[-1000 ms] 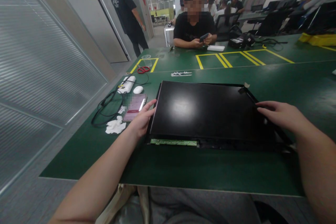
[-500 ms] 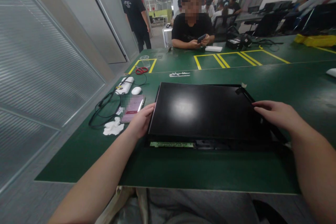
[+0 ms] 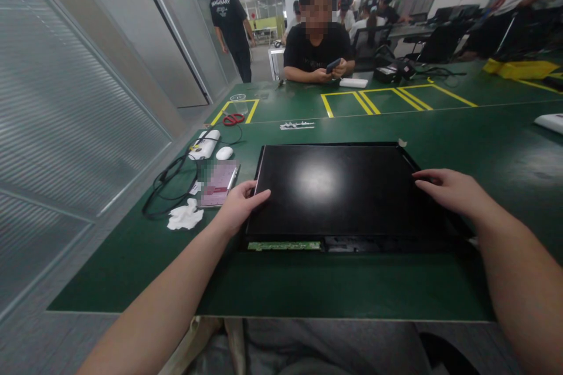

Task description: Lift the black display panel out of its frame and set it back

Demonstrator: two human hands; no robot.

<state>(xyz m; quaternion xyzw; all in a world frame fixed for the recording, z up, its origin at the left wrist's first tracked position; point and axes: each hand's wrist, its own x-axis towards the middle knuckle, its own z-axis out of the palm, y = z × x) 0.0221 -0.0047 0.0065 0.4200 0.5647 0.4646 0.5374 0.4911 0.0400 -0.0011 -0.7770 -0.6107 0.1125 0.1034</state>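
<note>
A black LCD panel (image 3: pixel 338 199) lies nearly flat over a black frame (image 3: pixel 413 155), whose rim shows along the back and right. From under its near edge sticks out a green circuit board strip (image 3: pixel 284 245). At the left edge my left hand (image 3: pixel 240 205) grips the panel, thumb over its top face and fingers down the side, partly hidden. Thumb and index finger of my right hand (image 3: pixel 448 187) close on the panel's right edge; the other fingertips are hidden behind.
Left of the panel are a phone (image 3: pixel 220 183), crumpled tissue (image 3: pixel 185 215), a white mouse (image 3: pixel 224 153), black cable (image 3: pixel 152 202), red-handled scissors (image 3: pixel 233 119) and a clear cup (image 3: pixel 238 104). White strips (image 3: pixel 297 125) lie behind it. A person (image 3: pixel 319 47) sits across the green table (image 3: pixel 343 287).
The panel's raised left and far side has come down into the frame. My left thumb has moved onto its top face. My right hand stays at the right edge.
</note>
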